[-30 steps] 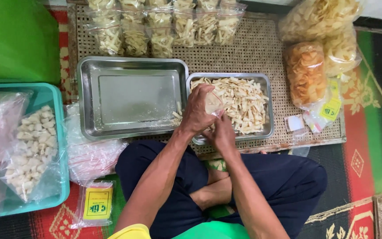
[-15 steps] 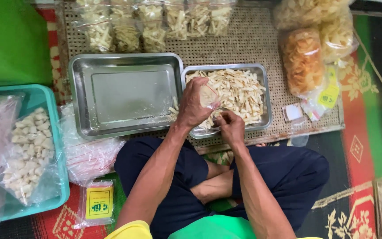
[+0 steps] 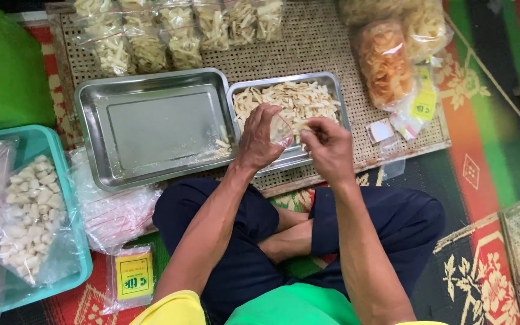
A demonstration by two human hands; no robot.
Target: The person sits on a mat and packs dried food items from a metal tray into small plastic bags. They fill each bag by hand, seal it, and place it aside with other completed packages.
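Left hand [image 3: 259,139] grips small clear bag [image 3: 280,129], frame ctr, over chip tray [image 3: 334,90]. Right hand [image 3: 327,144] fingers pinched at bag mouth; contents can't tell.

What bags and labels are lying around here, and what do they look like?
Row of clear snack bags: top, pale sticks inside.
Orange cracker bag: upper right, clear.
Yellow label: beside it, small rectangle.
Yellow label packet: bottom left, green print.
Small clear bag: in left hand.

Empty tray [image 3: 151,129] left of chip tray [image 3: 332,81]; bagged chips [image 3: 182,27] behind both.
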